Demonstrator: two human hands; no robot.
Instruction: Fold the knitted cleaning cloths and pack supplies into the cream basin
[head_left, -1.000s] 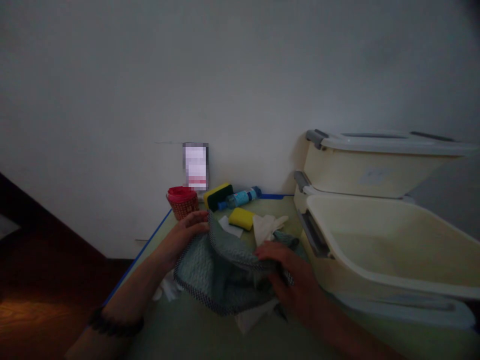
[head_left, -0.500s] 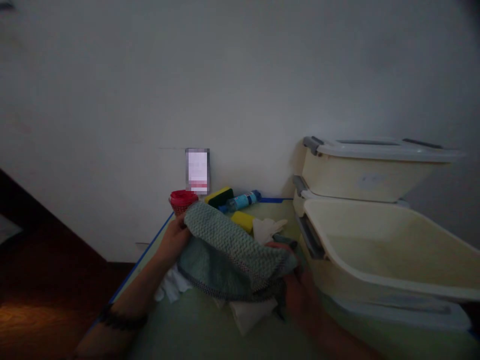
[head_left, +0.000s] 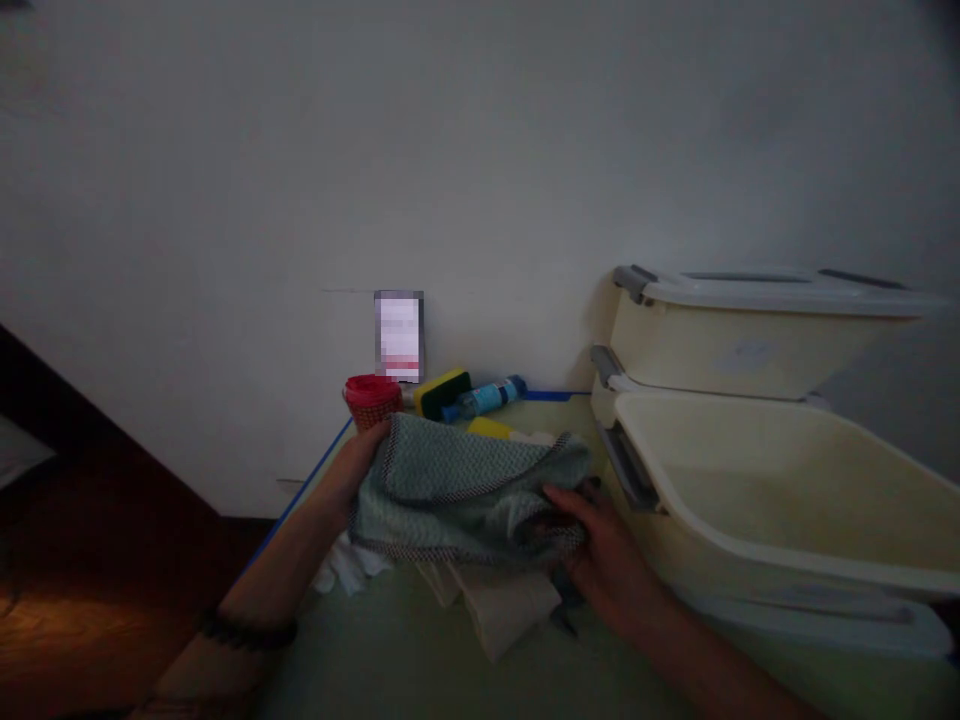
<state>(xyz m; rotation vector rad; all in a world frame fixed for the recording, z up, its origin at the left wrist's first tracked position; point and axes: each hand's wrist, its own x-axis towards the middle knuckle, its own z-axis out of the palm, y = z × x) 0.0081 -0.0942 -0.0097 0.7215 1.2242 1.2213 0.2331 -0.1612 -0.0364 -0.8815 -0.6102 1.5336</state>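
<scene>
A grey-green checked cloth [head_left: 457, 480] with a dark stitched edge is held between both hands, just above the green table [head_left: 390, 660]. My left hand [head_left: 358, 463] grips its left edge, fingers tucked behind the fabric. My right hand [head_left: 600, 545] pinches the cloth's lower right part. Pale cloths or paper [head_left: 502, 610] lie under the held cloth, and a white one [head_left: 346, 570] shows by my left wrist.
A red mesh cup [head_left: 373, 398], a yellow and dark sponge [head_left: 442, 392], a blue bottle [head_left: 486, 396] on its side and a yellow sponge [head_left: 489, 428] lie by the wall. Cream lidded bins [head_left: 750, 340] stand at right, an open bin [head_left: 765, 490] in front.
The cloth has been turned over and folded down between the hands. My left hand shifted slightly right, and my right hand has come back into view at the cloth's lower right.
</scene>
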